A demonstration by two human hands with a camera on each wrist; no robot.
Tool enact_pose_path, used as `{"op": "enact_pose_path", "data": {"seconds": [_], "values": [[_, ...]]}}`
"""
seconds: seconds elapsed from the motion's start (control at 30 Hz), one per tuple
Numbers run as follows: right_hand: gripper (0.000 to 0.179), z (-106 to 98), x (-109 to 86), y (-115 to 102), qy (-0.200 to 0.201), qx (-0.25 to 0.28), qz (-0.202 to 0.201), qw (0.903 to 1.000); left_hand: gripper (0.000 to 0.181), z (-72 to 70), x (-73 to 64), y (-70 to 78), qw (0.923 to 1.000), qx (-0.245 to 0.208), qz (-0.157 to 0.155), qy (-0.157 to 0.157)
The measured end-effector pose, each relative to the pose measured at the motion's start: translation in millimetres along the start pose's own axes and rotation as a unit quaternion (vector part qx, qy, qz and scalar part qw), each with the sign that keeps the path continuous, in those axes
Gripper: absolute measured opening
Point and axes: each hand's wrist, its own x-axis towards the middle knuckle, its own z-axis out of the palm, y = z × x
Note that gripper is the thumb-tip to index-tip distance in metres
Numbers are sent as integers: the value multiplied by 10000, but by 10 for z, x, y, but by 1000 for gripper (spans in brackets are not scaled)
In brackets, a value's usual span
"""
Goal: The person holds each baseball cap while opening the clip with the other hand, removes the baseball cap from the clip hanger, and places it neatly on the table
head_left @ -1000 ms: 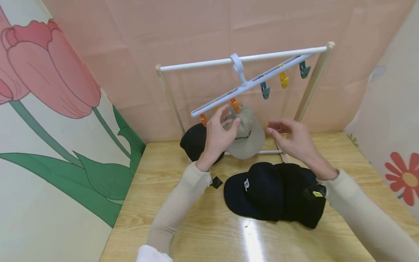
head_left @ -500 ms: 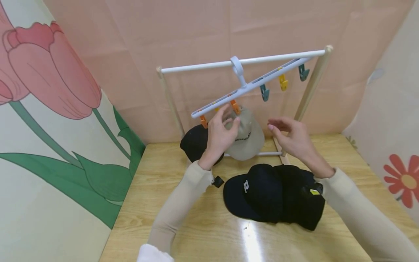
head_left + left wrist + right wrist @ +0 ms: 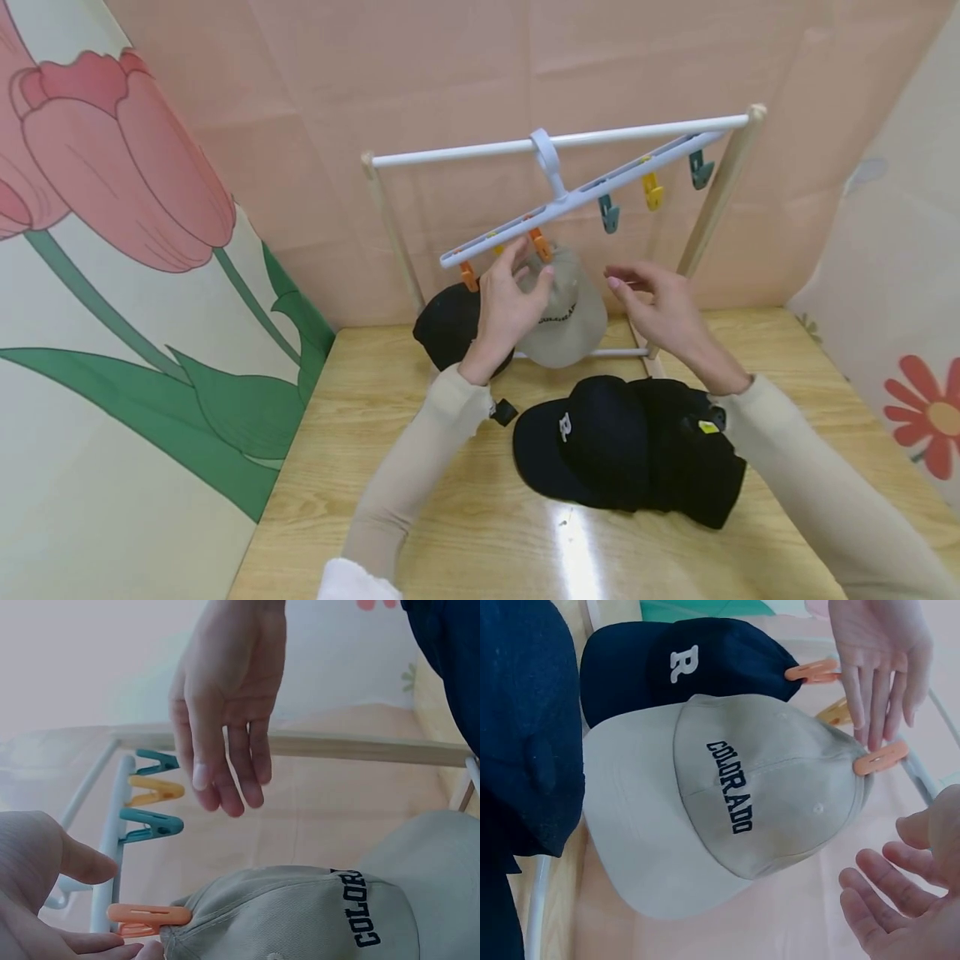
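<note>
A beige cap (image 3: 576, 333) lettered COLORADO hangs from an orange clip (image 3: 882, 758) on the pale blue clip hanger (image 3: 600, 185). Left of it hangs a dark cap (image 3: 444, 327); the right wrist view shows its white R and a second orange clip (image 3: 812, 670). My left hand (image 3: 513, 302) is beside the beige cap's clip, fingers extended and thumb apart, gripping nothing. To the cap's right, my right hand (image 3: 663, 317) hovers in the air with loosely bent fingers and holds nothing. In the left wrist view both hands stand apart, with the beige cap (image 3: 300, 919) below.
Several dark caps (image 3: 607, 442) lie overlapped on the wooden table (image 3: 360, 467) in front of the rack. The hanger hooks over the rack's white bar (image 3: 450, 152). Teal clips (image 3: 608, 215) and a yellow clip (image 3: 652, 192) on its right half hold nothing.
My right hand has shifted slightly left. The left hand stays almost in place beside the clip, and the caps hang as before.
</note>
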Motion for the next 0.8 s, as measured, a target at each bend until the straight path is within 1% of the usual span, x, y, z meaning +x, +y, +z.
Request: {"op": "enact_pose_path", "data": {"seconds": [0.17,0.3,0.43,0.53,0.6,0.73,0.8], "values": [[34,57,72,43,-107,91,-149,9998,59,27,14,7,9999,73,46,110],[34,105,135,77,-152,146,-272,9994,59,59,28,3,9995,233,74,206],[34,155,197,114,-176,130,-529,9984,60,80,35,8,9987,438,76,252],[35,181,233,138,-190,152,-629,9977,61,90,42,19,9981,570,-4,224],[37,197,261,158,-226,143,-621,9977,63,96,48,28,9979,621,-91,188],[41,236,340,214,-413,159,-575,9974,64,110,60,34,9975,641,-236,153],[43,250,376,233,-517,252,-601,9965,64,120,69,40,9973,661,-300,141]]}}
